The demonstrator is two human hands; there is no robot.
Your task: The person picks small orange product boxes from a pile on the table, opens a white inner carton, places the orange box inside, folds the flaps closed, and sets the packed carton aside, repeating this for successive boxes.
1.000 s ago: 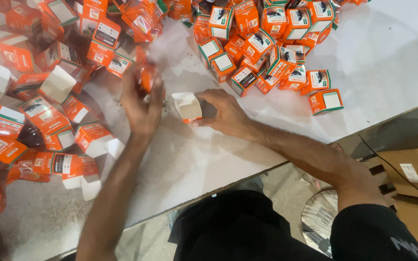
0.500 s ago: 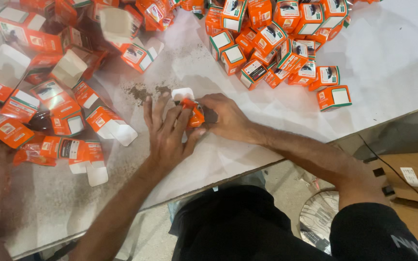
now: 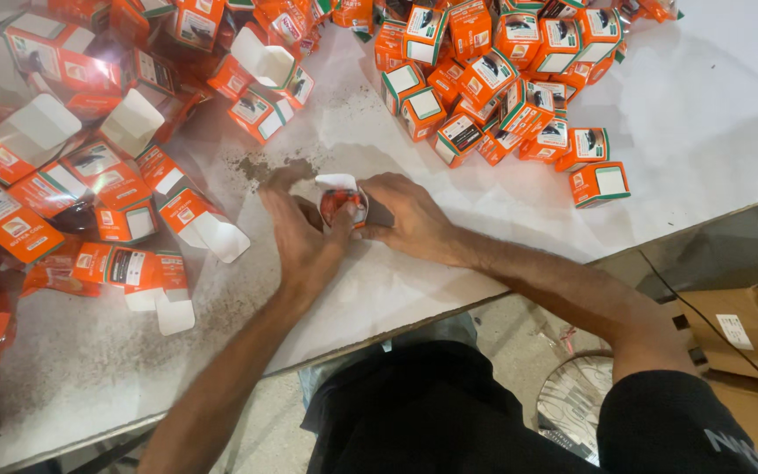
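A small orange and white carton [image 3: 341,198] stands on the white table [image 3: 695,114] between both of my hands, its top flap up and a dark part showing inside. My left hand [image 3: 302,239] presses against its left side with the thumb at the opening. From the right, my right hand [image 3: 410,215] grips the same carton. Closed orange cartons [image 3: 506,83] lie heaped beyond my right hand. To the left of my left hand lie open, empty cartons [image 3: 195,219] with their white flaps out.
Some dark grit [image 3: 265,167] is smeared on the table just behind my left hand. The table's front edge [image 3: 449,307] runs diagonally below my forearms. Brown cardboard boxes [image 3: 747,329] and a round wire fan guard [image 3: 576,404] sit on the floor at the right.
My left hand came down from the carton pile to the carton my right hand holds. Both hands now close around it, and the view has shifted slightly.
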